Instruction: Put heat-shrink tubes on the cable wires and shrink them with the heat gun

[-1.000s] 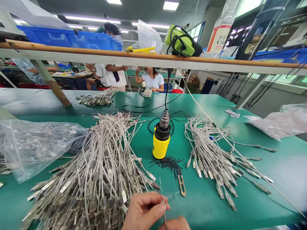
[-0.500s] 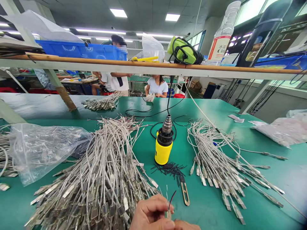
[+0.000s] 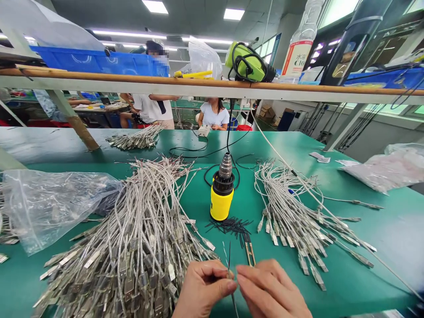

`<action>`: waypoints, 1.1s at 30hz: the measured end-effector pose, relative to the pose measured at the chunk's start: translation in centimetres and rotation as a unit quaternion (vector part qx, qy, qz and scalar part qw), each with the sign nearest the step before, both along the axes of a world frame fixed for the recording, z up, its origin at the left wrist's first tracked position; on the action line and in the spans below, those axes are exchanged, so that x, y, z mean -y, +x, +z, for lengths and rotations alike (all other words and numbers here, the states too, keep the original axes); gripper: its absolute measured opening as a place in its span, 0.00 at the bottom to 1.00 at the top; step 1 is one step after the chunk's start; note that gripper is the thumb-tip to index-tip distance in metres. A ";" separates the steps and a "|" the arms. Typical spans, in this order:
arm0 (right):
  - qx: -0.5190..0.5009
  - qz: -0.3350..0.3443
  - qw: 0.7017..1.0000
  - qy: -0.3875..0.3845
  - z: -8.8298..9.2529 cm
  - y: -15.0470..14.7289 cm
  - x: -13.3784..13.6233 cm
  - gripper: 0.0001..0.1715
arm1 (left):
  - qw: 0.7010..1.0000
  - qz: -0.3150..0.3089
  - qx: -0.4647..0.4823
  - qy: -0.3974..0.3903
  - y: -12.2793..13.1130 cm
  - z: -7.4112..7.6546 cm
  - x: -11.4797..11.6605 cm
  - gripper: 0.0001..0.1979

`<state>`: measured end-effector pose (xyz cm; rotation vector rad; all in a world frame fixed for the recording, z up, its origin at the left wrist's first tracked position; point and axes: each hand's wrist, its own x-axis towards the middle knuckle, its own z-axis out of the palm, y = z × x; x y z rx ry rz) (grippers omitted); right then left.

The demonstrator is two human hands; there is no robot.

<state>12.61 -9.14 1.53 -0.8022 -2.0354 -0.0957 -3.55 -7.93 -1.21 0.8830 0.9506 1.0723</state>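
Pinching a thin cable (image 3: pixel 234 304) at its stripped end, the left hand (image 3: pixel 205 287) works at the near edge of the green table (image 3: pixel 334 176), right of the large cable pile (image 3: pixel 142 221). Its thumb and fingers are closed on the cable, whose tail runs down toward the near edge. Above the grip stand a white wire (image 3: pixel 225 251) and a dark wire (image 3: pixel 229 254), closer to parallel than a moment ago, when they spread further apart.

The clearest change is the right hand (image 3: pixel 273 289): lower at the near edge before, it is now raised just beside the left, fingers bunched and the gap between them narrow. Whether they pinch anything, or touch the left fingertips, I cannot tell. Both hands now meet at the stripped end, which suggests that the wires themselves are being handled.

Beyond the hands lie the snips (image 3: pixel 249 251), partly hidden behind the right hand, then the black tube pieces (image 3: pixel 232 226) and the upright yellow heat gun (image 3: pixel 221 203). The smaller cable pile (image 3: pixel 291 207) lies to the right.
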 end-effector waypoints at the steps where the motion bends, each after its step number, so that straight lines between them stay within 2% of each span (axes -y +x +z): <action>1: 0.026 0.014 0.999 0.021 0.8 0.0 -0.5 0.15 | 1.000 -0.013 0.000 -0.008 0.1 0.1 0.1 0.11; 4: 0.098 0.044 0.994 0.031 2.0 0.0 -1.9 0.18 | 0.998 -0.049 -0.005 -0.026 0.3 0.6 0.3 0.11; 8: 0.172 0.038 0.983 -0.048 1.3 0.2 -2.8 0.26 | 0.999 -0.043 -0.010 -0.021 0.2 1.2 0.4 0.10; 10: 0.171 0.026 0.981 -0.090 0.7 0.6 -2.7 0.28 | 0.999 -0.033 -0.005 -0.020 0.1 1.4 0.3 0.10; 15: 0.088 0.038 0.978 -0.183 -0.5 1.3 -1.3 0.21 | 0.999 -0.017 0.008 -0.044 0.1 1.3 0.1 0.09; 18: 0.071 0.048 0.968 -0.236 -1.5 1.4 0.1 0.23 | 0.999 -0.014 0.009 -0.042 0.2 1.0 -0.1 0.10; 21: 0.032 0.049 0.967 -0.248 -2.7 1.0 0.8 0.26 | 0.999 -0.016 0.013 -0.039 0.2 0.9 -0.3 0.11; 23: -0.029 0.061 0.964 -0.258 -3.3 0.4 0.8 0.21 | 0.998 -0.026 0.020 -0.055 0.3 0.9 -0.4 0.12; 26: -0.107 0.078 0.947 -0.293 -4.0 -0.6 0.7 0.15 | 0.996 -0.032 0.007 -0.088 0.6 0.7 -0.6 0.12; 30: -0.184 0.030 0.921 -0.342 -5.1 -1.1 1.1 0.17 | 0.993 -0.028 -0.037 -0.112 1.2 0.0 -0.9 0.11; 33: -0.256 -0.010 0.881 -0.398 -6.0 -0.6 1.3 0.16 | 0.991 -0.054 -0.073 -0.099 1.1 -0.8 -1.6 0.16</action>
